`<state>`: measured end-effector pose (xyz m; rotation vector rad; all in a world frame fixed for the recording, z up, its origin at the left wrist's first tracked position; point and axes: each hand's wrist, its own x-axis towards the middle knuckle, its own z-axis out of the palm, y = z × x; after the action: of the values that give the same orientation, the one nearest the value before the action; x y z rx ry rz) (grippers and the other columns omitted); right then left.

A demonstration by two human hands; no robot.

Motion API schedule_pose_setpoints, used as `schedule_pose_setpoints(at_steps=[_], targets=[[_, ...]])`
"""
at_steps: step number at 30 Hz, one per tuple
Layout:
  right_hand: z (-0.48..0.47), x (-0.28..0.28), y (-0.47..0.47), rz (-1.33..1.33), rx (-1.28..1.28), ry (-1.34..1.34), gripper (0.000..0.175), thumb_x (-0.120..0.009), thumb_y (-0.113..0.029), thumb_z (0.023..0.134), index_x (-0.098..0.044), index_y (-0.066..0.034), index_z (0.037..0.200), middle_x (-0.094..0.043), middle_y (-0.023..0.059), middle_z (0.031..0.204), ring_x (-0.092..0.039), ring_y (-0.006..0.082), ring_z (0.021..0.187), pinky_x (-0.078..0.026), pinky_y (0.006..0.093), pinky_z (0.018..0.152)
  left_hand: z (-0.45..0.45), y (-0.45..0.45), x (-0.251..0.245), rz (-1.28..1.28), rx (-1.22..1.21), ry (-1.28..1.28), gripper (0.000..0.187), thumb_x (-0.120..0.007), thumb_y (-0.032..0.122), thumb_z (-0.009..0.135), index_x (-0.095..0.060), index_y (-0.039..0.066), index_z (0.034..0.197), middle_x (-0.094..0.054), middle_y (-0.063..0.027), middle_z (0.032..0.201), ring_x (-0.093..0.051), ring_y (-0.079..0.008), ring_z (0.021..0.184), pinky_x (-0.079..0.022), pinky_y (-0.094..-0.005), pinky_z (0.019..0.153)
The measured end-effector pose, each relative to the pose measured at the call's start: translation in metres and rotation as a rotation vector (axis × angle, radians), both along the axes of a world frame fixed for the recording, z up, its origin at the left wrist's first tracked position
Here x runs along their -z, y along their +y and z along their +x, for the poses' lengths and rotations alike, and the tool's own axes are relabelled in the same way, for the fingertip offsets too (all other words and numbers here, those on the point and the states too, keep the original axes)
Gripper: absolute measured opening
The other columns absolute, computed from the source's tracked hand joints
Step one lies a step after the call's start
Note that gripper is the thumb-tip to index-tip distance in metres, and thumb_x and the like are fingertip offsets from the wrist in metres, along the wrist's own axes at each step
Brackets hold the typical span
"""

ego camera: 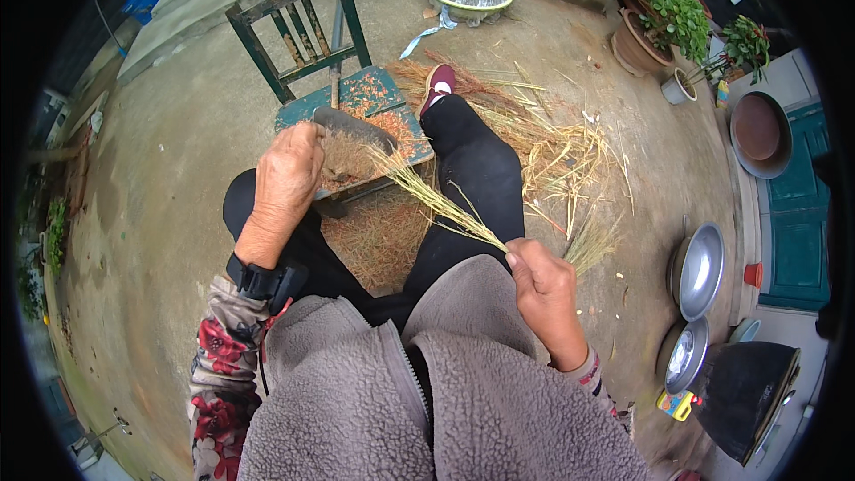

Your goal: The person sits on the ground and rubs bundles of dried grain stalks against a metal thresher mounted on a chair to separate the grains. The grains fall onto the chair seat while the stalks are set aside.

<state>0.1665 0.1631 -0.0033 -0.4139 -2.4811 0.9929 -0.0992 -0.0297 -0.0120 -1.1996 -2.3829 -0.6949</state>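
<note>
My right hand is closed around the stem end of a bundle of dry straw-coloured stalks, whose frayed tips point up and left over a green wooden chair. My left hand has its fingers curled together beside a dark metal blade that rests on the chair seat; whether it holds anything cannot be told. Reddish husks or seeds lie scattered on the seat. Beneath and between my legs is a heap of fine brownish-red plant debris.
Loose straw and reddish stalks spread over the concrete floor beyond my right leg. A yellow-rimmed basin stands ahead. Potted plants, metal pans and a large black vessel are at the right. Concrete steps rise at the upper left.
</note>
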Motion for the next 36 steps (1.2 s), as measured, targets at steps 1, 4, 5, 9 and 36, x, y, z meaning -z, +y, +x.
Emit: schedule_pose_setpoints(at_steps=[1,4,5,9,36], targets=[[0.000,0.002,-0.001,0.008,0.008,0.044,0.008,-0.064,0.001,0.089,-0.063,0.0016,0.097,-0.064,0.0150,0.078,-0.063,0.0231,0.064,-0.049,0.0306,0.060,-0.004,-0.007,-0.003,-0.017,-0.014,0.020,0.011,-0.064,0.007,0.085,-0.057,0.004,0.093,-0.062,-0.0152,0.081,-0.062,-0.0352,0.082,-0.052,-0.0450,0.071],[-0.005,0.007,-0.006,-0.065,0.011,0.071,0.011,-0.064,0.000,0.090,-0.065,0.0006,0.102,-0.065,0.0135,0.079,-0.061,0.0213,0.062,-0.048,0.0298,0.059,0.012,-0.009,-0.007,-0.001,0.090,0.091,0.019,-0.074,0.009,0.078,-0.061,0.005,0.091,-0.059,-0.0098,0.085,-0.058,-0.0305,0.082,-0.048,-0.0399,0.072],[-0.007,0.007,-0.007,-0.056,0.021,0.065,0.012,-0.064,0.000,0.091,-0.065,0.0005,0.102,-0.065,0.0136,0.080,-0.062,0.0214,0.062,-0.048,0.0300,0.059,0.021,-0.004,-0.010,0.006,0.116,0.076,0.020,-0.075,0.009,0.077,-0.061,0.005,0.091,-0.058,-0.0086,0.086,-0.057,-0.0293,0.082,-0.047,-0.0388,0.073],[-0.011,0.003,-0.009,-0.006,-0.002,0.134,0.011,-0.062,0.003,0.089,-0.062,0.0023,0.100,-0.063,0.0177,0.082,-0.065,0.0341,0.073,-0.050,0.0374,0.063,0.063,0.016,-0.025,0.143,0.327,0.032,0.022,-0.074,0.005,0.075,-0.066,0.006,0.095,-0.061,-0.0063,0.092,-0.057,-0.0250,0.083,-0.045,-0.0363,0.071],[0.004,-0.006,-0.011,0.177,-0.049,0.147,0.029,-0.062,0.013,0.073,-0.064,0.0038,0.100,-0.056,0.0134,0.074,-0.059,0.0307,0.065,-0.046,0.0380,0.060,0.026,0.018,-0.035,0.009,0.000,0.109,0.014,-0.065,0.004,0.077,-0.059,0.005,0.090,-0.057,-0.0100,0.086,-0.056,-0.0302,0.081,-0.048,-0.0411,0.072]])
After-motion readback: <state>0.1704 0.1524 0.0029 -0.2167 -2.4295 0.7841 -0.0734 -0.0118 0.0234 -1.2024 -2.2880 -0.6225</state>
